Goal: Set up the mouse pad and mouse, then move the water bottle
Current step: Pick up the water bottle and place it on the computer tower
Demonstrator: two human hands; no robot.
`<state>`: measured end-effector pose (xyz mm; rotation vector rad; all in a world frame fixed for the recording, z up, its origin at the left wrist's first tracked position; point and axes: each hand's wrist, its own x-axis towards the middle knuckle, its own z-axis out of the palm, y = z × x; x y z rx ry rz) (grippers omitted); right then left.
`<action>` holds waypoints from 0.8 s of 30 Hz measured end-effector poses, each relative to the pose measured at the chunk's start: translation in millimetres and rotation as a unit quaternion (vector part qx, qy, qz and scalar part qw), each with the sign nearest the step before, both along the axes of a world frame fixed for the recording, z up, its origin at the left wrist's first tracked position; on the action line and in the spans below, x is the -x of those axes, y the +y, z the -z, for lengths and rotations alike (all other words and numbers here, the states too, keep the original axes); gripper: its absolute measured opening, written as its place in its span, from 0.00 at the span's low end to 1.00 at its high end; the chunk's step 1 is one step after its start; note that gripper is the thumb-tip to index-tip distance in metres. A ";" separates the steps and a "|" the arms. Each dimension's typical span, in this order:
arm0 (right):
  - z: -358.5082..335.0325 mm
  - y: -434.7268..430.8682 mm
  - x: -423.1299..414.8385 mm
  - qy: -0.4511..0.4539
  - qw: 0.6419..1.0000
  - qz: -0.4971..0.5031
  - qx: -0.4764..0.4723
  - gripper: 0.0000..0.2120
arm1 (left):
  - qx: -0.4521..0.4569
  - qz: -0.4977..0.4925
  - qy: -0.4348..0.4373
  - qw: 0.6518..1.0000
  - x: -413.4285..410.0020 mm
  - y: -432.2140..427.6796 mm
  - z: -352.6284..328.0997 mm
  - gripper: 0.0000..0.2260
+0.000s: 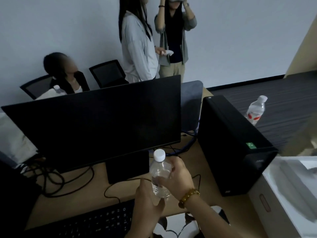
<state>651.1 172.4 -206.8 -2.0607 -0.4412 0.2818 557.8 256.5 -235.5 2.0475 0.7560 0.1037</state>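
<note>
Water bottle (160, 176) btwn both hands, upright.

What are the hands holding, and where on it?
The water bottle: the right hand wraps its middle, the left hand cups its bottom.

The black-and-white patterned mouse pad (178, 225) is mostly buried under both forearms and chopped off by the bottom edge, so I can't make out the print, and there's no telling if a mouse is sitting on it. The lower part of the clear plastic water bottle with the white cap (160, 176) disappears between the left hand (147, 203) and right hand (178, 179), so its base is hidden. The black keyboard (96, 222) runs off the bottom edge, the white box (291, 194) is cut by the right edge, and the dark monitor (96, 121) covers most of the seated person behind it.
</note>
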 end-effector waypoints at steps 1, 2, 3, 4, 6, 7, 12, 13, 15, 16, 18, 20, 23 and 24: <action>-11.7 -10.9 0.1 -0.009 1.000 0.006 -0.012 0.30 | -0.005 0.008 -0.005 1.000 0.3 -6.0 -5.6 0.42; -24.2 -22.1 -0.2 -0.021 0.999 0.012 -0.029 0.29 | -0.006 0.018 -0.004 1.000 1.1 -12.6 -11.4 0.43; -38.9 -35.1 -0.7 -0.039 0.998 0.018 -0.046 0.27 | -0.008 0.027 -0.016 0.999 1.0 -20.9 -16.6 0.43; -53.1 -46.5 -1.8 -0.057 0.996 0.022 -0.061 0.27 | -0.006 0.040 -0.023 0.999 1.6 -29.4 -24.3 0.42; -83.8 -71.4 -6.2 -0.095 0.992 0.031 -0.080 0.26 | -0.003 0.062 -0.051 0.997 -0.9 -49.6 -41.7 0.36; -98.3 -79.6 -10.5 -0.115 0.989 0.036 -0.085 0.26 | -0.001 0.071 -0.081 0.994 -4.7 -56.1 -49.6 0.30; -161.5 -126.1 -38.7 -0.176 0.976 0.076 -0.105 0.27 | -0.004 0.102 -0.177 0.979 -43.7 -102.7 -107.0 0.20; -169.4 -132.8 -44.8 -0.179 0.975 0.084 -0.104 0.28 | -0.003 0.106 -0.192 0.976 -49.7 -109.9 -116.3 0.21; -181.0 -148.0 -59.8 -0.185 0.972 0.108 -0.096 0.30 | -0.014 0.101 -0.190 0.977 -61.9 -124.8 -131.0 0.26; -184.9 -155.2 -67.5 -0.187 0.971 0.119 -0.092 0.30 | -0.029 0.096 -0.180 0.979 -68.1 -131.1 -137.6 0.30; -189.4 -167.1 -84.5 -0.184 0.969 0.141 -0.086 0.31 | -0.046 0.097 -0.171 0.979 -83.0 -140.5 -146.3 0.33; -189.7 -176.8 -100.2 -0.185 0.967 0.163 -0.070 0.33 | -0.046 0.108 -0.168 0.979 -99.7 -151.0 -154.7 0.34; -188.2 -186.6 -120.7 -0.185 0.963 0.191 -0.051 0.34 | -0.052 0.126 -0.164 0.977 -125.9 -163.4 -165.3 0.34; -187.7 -188.9 -127.3 -0.180 0.962 0.198 -0.050 0.34 | -0.050 0.130 -0.159 0.977 -134.0 -166.5 -167.0 0.34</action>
